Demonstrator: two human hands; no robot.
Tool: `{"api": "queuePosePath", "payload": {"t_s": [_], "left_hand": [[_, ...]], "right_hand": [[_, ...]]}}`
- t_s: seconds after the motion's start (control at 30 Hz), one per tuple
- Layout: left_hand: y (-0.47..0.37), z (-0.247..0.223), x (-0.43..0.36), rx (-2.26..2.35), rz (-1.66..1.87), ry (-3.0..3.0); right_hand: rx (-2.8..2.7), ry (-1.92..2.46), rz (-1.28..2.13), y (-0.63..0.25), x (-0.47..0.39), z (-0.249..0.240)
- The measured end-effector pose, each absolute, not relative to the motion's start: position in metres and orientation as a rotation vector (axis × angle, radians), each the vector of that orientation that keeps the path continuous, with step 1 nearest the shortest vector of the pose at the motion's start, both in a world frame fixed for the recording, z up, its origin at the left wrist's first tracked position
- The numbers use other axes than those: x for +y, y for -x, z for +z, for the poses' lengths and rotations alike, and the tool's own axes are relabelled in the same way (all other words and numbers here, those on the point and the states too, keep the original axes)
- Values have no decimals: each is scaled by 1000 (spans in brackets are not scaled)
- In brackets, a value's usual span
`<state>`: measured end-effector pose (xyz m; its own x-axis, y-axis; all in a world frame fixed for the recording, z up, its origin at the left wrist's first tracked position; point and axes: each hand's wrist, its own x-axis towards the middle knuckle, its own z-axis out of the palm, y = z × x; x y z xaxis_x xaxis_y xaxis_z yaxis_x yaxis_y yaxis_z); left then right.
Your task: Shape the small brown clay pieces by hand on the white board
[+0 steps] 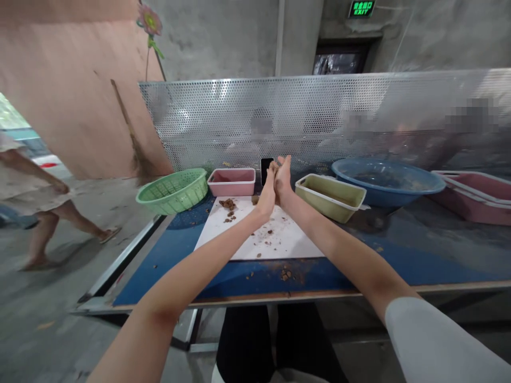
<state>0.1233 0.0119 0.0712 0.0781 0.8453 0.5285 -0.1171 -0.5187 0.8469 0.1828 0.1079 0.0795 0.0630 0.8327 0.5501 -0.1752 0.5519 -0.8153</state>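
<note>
My left hand [269, 192] and my right hand [283, 178] are raised above the far part of a white sheet [291, 242], palms facing and pressed against each other. Anything between the palms is hidden. The fingers of both hands point up and away, and their exact shape is hard to make out. Brown crumbly lumps [228, 204] lie on the sheet's far left, with smaller crumbs across its middle. A dark-screened phone [265, 166] stands upright just behind my hands.
Along the table's back stand a green basket [173, 192], a pink tub [231, 182], an olive tub [330, 197], a blue basin [387, 178] and pink containers [475, 197]. A perforated metal panel [223, 122] rises behind. A person [35, 186] is at far left.
</note>
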Motion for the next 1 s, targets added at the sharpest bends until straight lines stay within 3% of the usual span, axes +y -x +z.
{"api": "queuePosePath", "payload": {"t_s": [0.2,0.43,0.63,0.77,1.0], "left_hand": [[-115,50,-23,778,1573,-1928],[-91,20,-29,798,1465,-1769],[-55,22,-8,827,1474,-1294],[-33,29,-2,678,1237,-1189],[-28,31,-13,448,979,-1119]], "right_hand": [[-1218,788,1032,-186,112,75],[-1160,847,963,-179,69,63],[-1812,692,377,-208,9,38],[-2199,655,235,-229,2,15],[-2036,647,116,-226,8,3]]}}
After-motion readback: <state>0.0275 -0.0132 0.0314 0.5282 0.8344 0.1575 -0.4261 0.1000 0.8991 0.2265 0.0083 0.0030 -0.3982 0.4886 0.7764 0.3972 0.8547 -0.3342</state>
